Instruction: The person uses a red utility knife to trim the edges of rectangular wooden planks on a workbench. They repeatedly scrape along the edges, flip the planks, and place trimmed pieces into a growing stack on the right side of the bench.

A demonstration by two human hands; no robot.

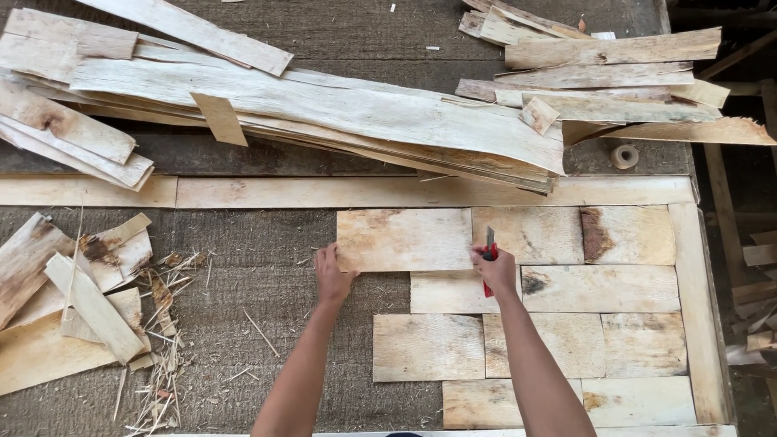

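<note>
The right hand (495,271) is gripping a red utility knife (489,252), fingers wrapped around its handle, blade at the right edge of a rectangular veneer sheet (403,239). The left hand (332,275) is pressing flat on that sheet's lower-left corner, steadying it among the laid veneer pieces (599,289). Trimming seems underway; a steady straight pull is needed next.

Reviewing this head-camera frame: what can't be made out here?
- Head view: the blade of the red knife is too small to see, and the right hand wraps its handle.
- Left hand: fingertips on the veneer sheet; whether it presses or lifts is unclear.
- The veneer pile: lower sheets hidden by upper ones.
- The bottom row of sheets is cut off by the lower edge.
</note>
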